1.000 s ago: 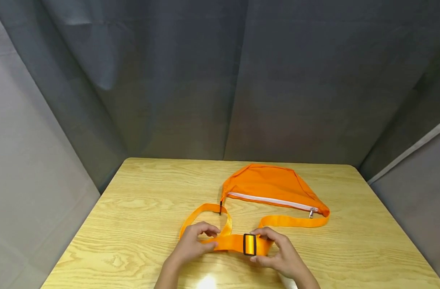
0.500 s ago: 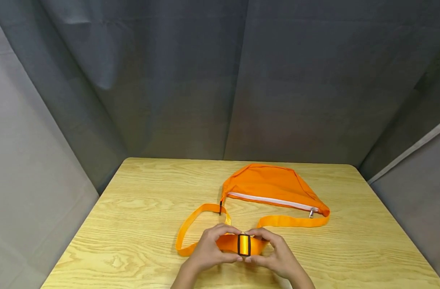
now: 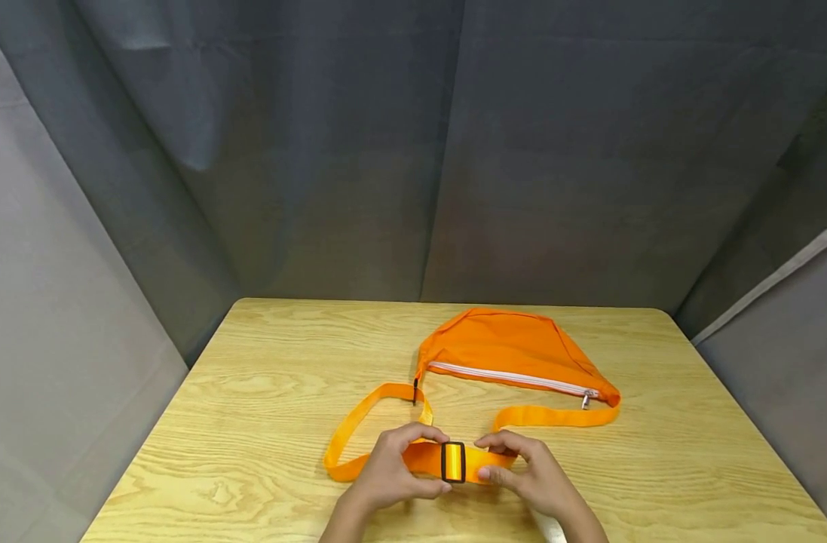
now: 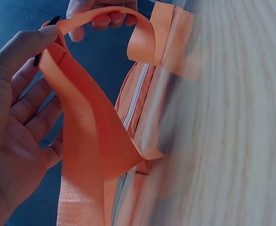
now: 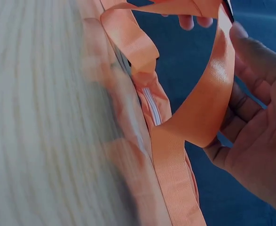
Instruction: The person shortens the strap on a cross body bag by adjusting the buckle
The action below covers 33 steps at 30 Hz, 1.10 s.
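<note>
An orange waist bag lies flat on the table, its white zipper facing the near side. From its ends runs an orange webbing strap, lifted near the front between my hands. My left hand pinches a black slide buckle by its top and bottom edges; in the left wrist view the thumb lies against this buckle. Just right of it, my right hand grips the strap, thumb on the near face. The right fingertips behind the webbing are partly hidden.
The wooden table reaches out on both sides of the bag. Dark grey curtain hangs behind it, with lighter cloth at the left. A metal zipper pull hangs at the bag's right end.
My left hand has moved right from the strap onto the buckle. My right hand has let go of the buckle and shifted right along the webbing. The buckle sits slightly further left.
</note>
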Tool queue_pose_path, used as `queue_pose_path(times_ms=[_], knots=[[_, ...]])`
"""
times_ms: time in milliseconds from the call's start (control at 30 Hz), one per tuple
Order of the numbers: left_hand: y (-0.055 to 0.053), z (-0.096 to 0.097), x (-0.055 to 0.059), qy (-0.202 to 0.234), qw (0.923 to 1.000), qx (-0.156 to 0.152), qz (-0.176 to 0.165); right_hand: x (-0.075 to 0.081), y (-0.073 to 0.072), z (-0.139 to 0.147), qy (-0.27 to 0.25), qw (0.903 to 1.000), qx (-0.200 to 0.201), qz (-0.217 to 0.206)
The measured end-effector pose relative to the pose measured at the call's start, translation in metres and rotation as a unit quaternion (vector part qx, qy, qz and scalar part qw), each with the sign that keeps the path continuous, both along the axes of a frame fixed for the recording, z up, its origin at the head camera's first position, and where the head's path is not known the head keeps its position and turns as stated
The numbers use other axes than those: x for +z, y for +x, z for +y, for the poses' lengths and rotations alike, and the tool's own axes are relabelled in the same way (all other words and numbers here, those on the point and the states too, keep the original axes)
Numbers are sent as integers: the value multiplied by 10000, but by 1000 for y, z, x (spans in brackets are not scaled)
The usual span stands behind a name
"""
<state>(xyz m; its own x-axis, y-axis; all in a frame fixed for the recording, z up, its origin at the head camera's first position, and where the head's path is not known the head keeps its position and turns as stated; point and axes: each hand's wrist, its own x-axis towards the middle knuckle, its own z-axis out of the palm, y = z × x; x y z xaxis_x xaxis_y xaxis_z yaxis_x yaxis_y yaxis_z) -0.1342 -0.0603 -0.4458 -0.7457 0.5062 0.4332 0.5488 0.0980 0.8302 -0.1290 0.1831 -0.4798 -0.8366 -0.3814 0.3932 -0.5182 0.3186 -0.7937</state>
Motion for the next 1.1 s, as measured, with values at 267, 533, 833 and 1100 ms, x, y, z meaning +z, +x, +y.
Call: queue_pose_path(times_ms=[267,533,833,1100], knots=[[-11,0,-27,41,9996,53,283,0,-1,3,-355,9989,229,-186],[-15,0,-37,152,9989,-84,431,1,1,0,-728,9927,483,-829],[-15,3,-36,60,9989,-152,440,1,-3,-11,-1115,9816,797,-1332],[-17,0,-34,46,9985,-157,530,1,-8,-5,-182,9943,619,-853]])
